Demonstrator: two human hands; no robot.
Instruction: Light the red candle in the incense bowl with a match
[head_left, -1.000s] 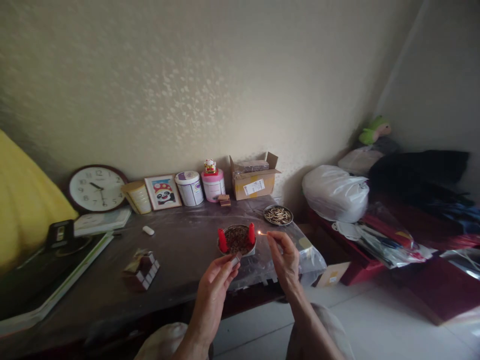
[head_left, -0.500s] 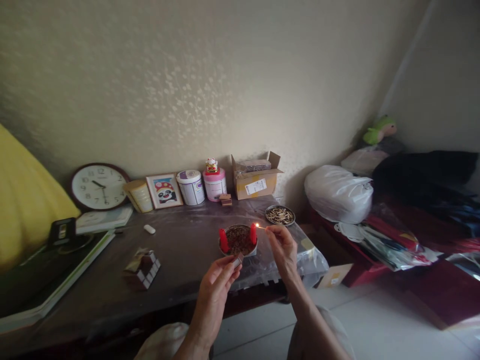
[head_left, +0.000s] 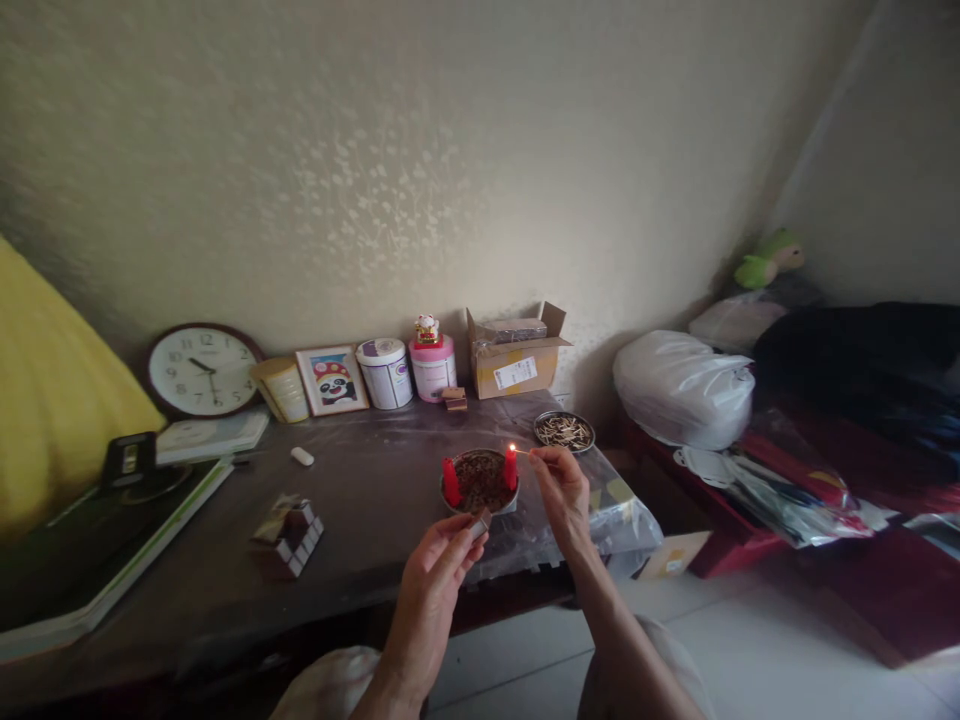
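Note:
Between thumb and fingers, my right hand [head_left: 561, 490] pinches a burning matchstick [head_left: 524, 454]. Its flame is at the top of the right red candle [head_left: 511, 472]; whether the wick itself burns I cannot tell. Another red candle [head_left: 451, 483] stands at the left side of the same round bowl [head_left: 480, 505], which is filled with dark brown grains. My left hand [head_left: 442, 565] grips a small matchbox [head_left: 481, 522] just in front of the bowl.
A round dish of matchsticks [head_left: 564, 431] sits behind my right hand. Stacked matchboxes [head_left: 289, 540] lie to the left. Along the wall stand a clock [head_left: 202, 370], a framed panda picture [head_left: 332, 381], two tins and an open carton [head_left: 517, 368]. Bags are at right.
My right hand has moved slightly left relative to the bowl, bringing the flame from beside the right candle onto its top. My left hand keeps its hold on the matchbox.

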